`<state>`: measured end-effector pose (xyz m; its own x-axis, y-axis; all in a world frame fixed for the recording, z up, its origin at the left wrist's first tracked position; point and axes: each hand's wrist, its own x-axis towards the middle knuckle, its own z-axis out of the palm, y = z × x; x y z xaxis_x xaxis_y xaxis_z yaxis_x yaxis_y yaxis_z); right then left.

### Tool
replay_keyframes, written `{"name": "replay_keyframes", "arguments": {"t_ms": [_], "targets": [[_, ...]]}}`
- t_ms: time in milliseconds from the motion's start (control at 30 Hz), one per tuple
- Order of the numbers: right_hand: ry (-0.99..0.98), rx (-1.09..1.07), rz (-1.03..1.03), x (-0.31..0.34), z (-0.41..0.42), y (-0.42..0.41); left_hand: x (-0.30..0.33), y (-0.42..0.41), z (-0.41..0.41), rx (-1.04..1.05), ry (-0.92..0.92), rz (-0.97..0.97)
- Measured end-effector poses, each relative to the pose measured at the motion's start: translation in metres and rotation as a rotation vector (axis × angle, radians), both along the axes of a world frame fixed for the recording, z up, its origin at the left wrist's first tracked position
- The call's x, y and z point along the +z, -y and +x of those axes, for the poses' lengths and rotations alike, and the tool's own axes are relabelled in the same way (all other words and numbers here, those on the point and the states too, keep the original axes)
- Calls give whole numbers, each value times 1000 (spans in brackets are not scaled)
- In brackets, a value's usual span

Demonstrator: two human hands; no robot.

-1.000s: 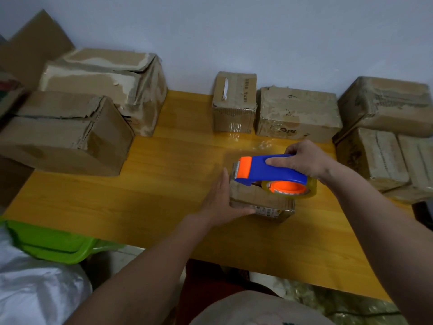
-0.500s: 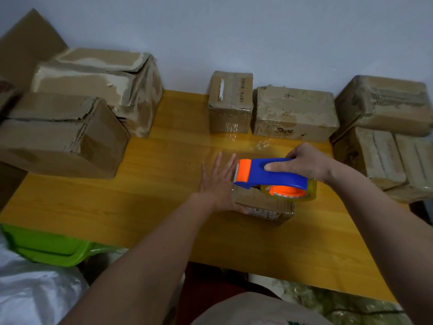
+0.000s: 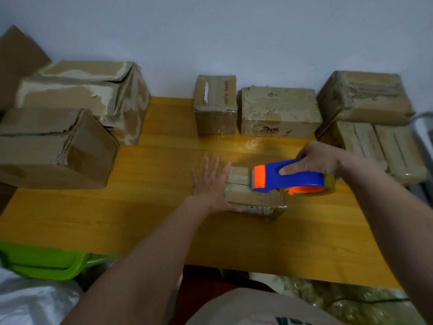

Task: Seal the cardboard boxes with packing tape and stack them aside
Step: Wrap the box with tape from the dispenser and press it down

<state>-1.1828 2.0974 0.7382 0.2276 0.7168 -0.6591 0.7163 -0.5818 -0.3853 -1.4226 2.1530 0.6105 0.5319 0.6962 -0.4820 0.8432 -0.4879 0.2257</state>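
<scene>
While the flat left hand (image 3: 210, 184) presses fingers straight against the nine-o'clock end of the small brown cardboard box (image 3: 255, 199) at mid-table, the right hand (image 3: 316, 158) holds its grip clenched around the blue-and-orange tape dispenser (image 3: 289, 179) riding over the box's top seam. This box looks part-taped, not yet stacked. On the yellow wooden table (image 3: 152, 219), toward twelve o'clock, two taped cartons (image 3: 278, 111) wait by the wall; larger boxes (image 3: 58, 146) sit at ten o'clock, others at two.

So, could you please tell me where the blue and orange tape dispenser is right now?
In the head view, right of centre: the blue and orange tape dispenser is held by the right hand over the small cardboard box on the yellow table.
</scene>
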Motion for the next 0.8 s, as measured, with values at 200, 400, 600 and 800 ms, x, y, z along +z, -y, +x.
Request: {"name": "replay_keyframes", "arguments": {"t_ms": [200,400,600,800], "targets": [[11,28,-8,-3,3,-3,14,3,20,-148,-105,163],[77,130,-153,-2,5,-12,3,11,41,-292,-40,227],[-51,123,-234,-4,-3,-12,5,11,39,-278,-16,233],[-36,66,-166,-7,4,-1,6,11,38,-249,6,204]]}}
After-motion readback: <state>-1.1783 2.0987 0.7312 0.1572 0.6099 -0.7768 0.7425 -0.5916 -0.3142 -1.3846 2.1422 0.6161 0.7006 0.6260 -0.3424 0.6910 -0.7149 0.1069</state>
